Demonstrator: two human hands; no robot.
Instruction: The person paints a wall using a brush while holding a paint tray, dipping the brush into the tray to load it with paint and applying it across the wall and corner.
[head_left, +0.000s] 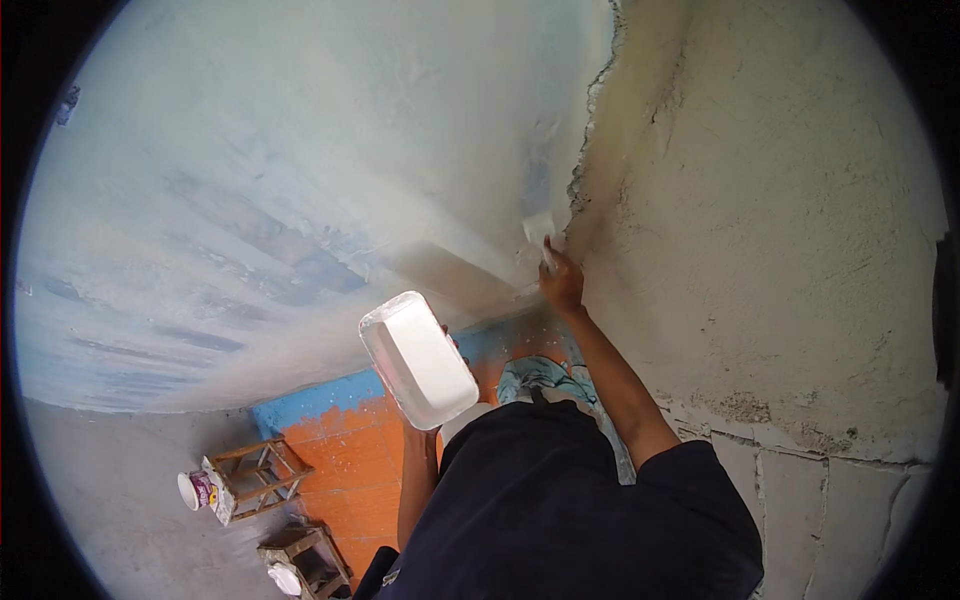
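Note:
My left hand (422, 433) holds a white rectangular tub (431, 351) from underneath, tilted before my body, with fingertips showing along its right side. White residue coats the tub's rim and inner walls. At the wall corner, my right hand (561, 283) grips the handle of what looks like a putty knife (538, 226), its flat end coated white. That end rests against the pale, patchily coated wall (420, 150), just left of a ragged plaster edge (581, 165). A bluish streak runs up the wall above the tool.
A rough grey-beige wall (765, 247) rises close on my right. At lower left stand a wooden stool (262, 480) bearing a white printed bucket (193, 490) and a second wooden stool (319, 559) with a white item. The orange floor (349, 457) has a blue border.

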